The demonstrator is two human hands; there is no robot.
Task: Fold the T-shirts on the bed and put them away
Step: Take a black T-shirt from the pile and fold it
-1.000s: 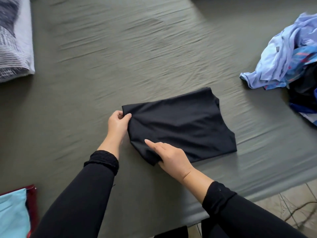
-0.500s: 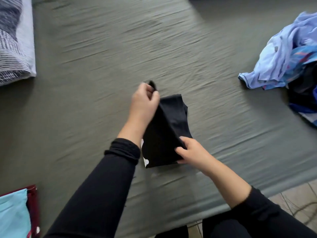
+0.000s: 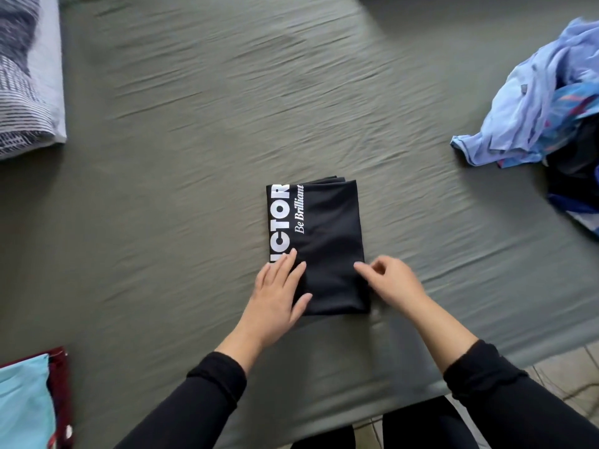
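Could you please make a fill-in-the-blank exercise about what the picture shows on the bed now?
1. The folded black T-shirt with white lettering lies on the ____ bed sheet.
2. The left hand rests ____ on the shirt.
3. The pile of unfolded light blue clothes lies at the ____ edge of the picture.
4. The small white script on the shirt reads "Be ____".

Missing words: grey-green; flat; right; Brilliant

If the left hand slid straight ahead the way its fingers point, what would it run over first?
The left hand lies flat on the folded black shirt, fingers pointing up and slightly right. Sliding on, it would likely cross the white lettering first, then the bare green sheet beyond.
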